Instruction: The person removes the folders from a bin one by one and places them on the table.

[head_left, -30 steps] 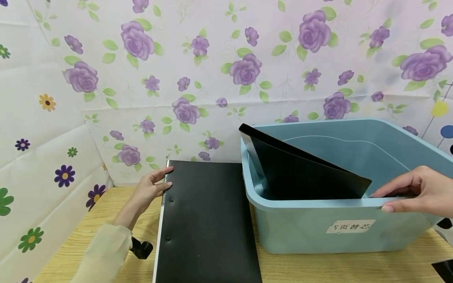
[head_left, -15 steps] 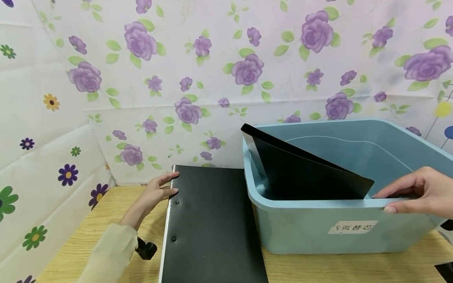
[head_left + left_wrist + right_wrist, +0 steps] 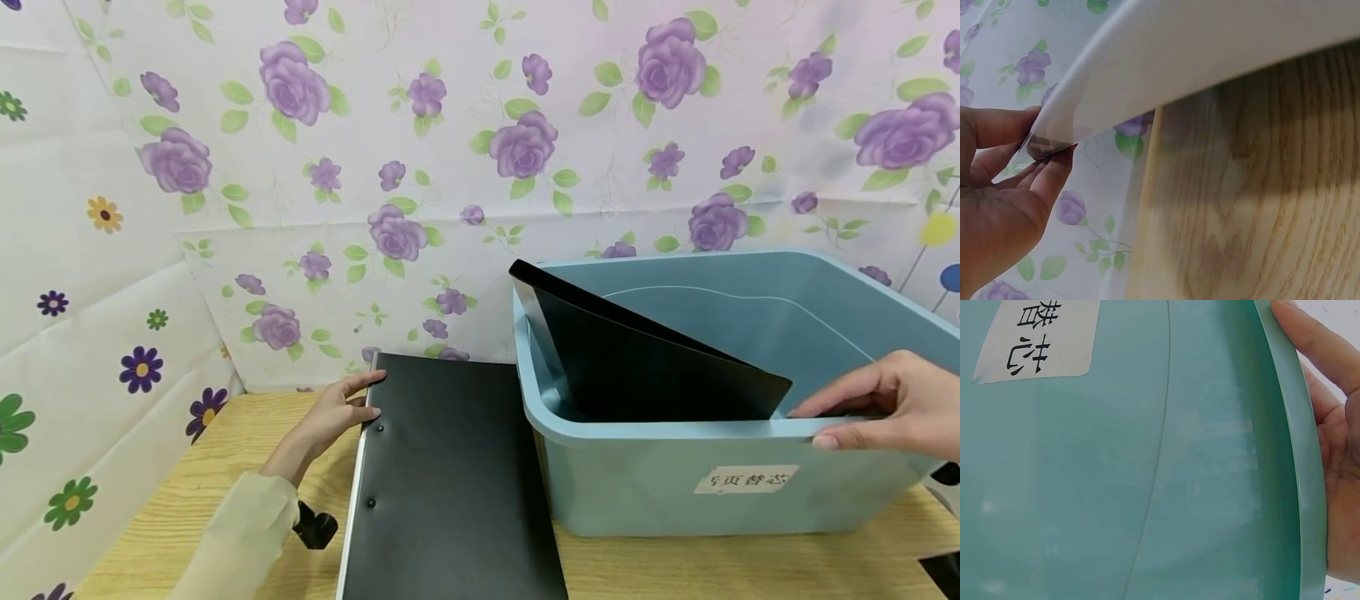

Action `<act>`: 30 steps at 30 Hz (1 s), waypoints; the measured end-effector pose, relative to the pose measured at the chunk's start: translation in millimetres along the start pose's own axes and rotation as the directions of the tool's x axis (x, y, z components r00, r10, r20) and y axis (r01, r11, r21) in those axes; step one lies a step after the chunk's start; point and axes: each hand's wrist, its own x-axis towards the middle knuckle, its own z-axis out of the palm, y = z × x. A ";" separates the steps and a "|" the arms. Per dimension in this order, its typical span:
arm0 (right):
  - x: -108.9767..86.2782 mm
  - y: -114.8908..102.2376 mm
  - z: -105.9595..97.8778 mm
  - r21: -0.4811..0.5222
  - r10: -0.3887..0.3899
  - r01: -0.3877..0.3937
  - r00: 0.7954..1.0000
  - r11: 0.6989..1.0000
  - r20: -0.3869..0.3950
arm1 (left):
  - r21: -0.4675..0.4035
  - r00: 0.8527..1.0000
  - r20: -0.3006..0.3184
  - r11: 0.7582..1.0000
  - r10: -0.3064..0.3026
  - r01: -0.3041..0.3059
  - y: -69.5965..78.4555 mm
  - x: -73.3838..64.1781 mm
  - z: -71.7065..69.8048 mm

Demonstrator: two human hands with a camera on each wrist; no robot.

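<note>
My left hand (image 3: 330, 425) pinches the far left corner of a black file folder (image 3: 457, 483) at its pale spine. Two rivets dot the cover near that spine. In the left wrist view, the thumb and fingers of my left hand (image 3: 1010, 200) hold the end of the pale spine (image 3: 1110, 81), which is raised off the wooden table. My right hand (image 3: 892, 408) grips the front rim of a blue plastic bin (image 3: 645, 483). A second black folder (image 3: 652, 350) leans tilted inside that bin, its upper end above the left rim. The right wrist view shows my right hand (image 3: 1344, 500) at the rim.
The bin stands on the right of the wooden table (image 3: 217, 467), close beside the folder. A white label (image 3: 747, 479) with printed characters is stuck on its front. Flower-patterned cloth (image 3: 450, 100) covers the wall behind and to the left.
My left hand and the folder have shifted slightly right and nearer to me. My right hand keeps its hold on the bin rim, and the folder in the bin stays put.
</note>
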 end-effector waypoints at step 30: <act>-0.1 -1.2 1.0 0.004 -0.014 0.014 1.000 1.000 -0.013 | 0.061 0.999 0.001 0.998 -0.035 0.035 -25.9 21.4 11.1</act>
